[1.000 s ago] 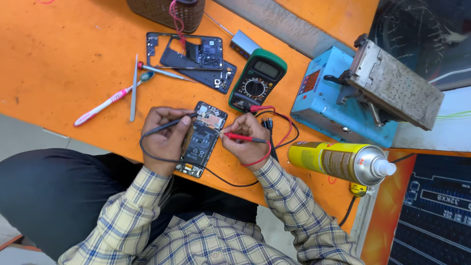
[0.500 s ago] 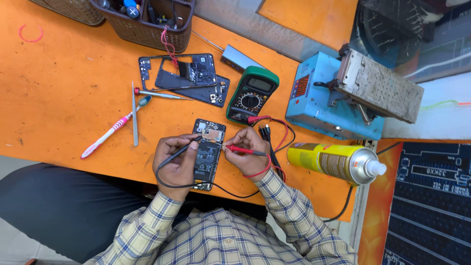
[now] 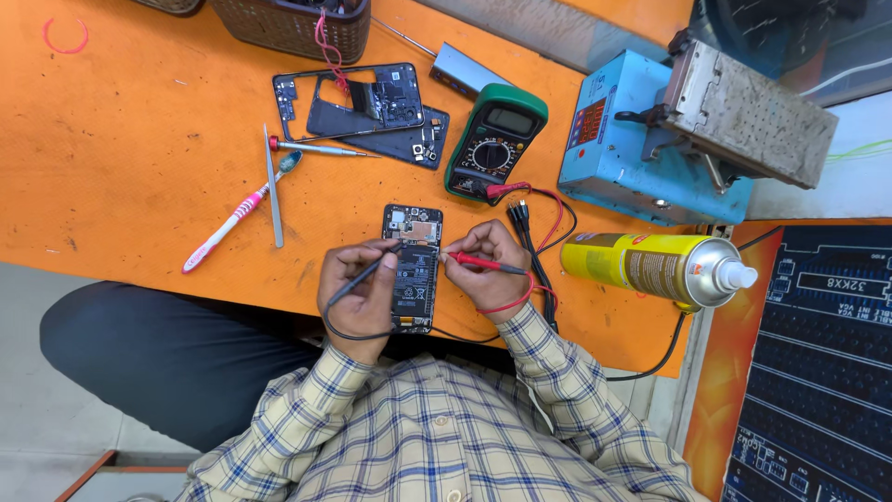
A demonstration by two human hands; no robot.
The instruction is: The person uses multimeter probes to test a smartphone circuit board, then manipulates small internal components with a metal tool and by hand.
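On the orange tabletop (image 3: 139, 139), the left hand (image 3: 358, 290) fingers pinch a black probe (image 3: 367, 274) and the right hand (image 3: 488, 271) fingers pinch a red probe (image 3: 476, 262), both tips touching the opened phone (image 3: 413, 270) lying between them, near the green multimeter (image 3: 495, 144).

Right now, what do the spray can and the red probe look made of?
Spray can: likely metal, glossy yellow printed body with a bare silvery shoulder that catches light, and a white cap, probably plastic. Red probe, in the right hand: looks like matte red plastic; its tip is too small to judge.
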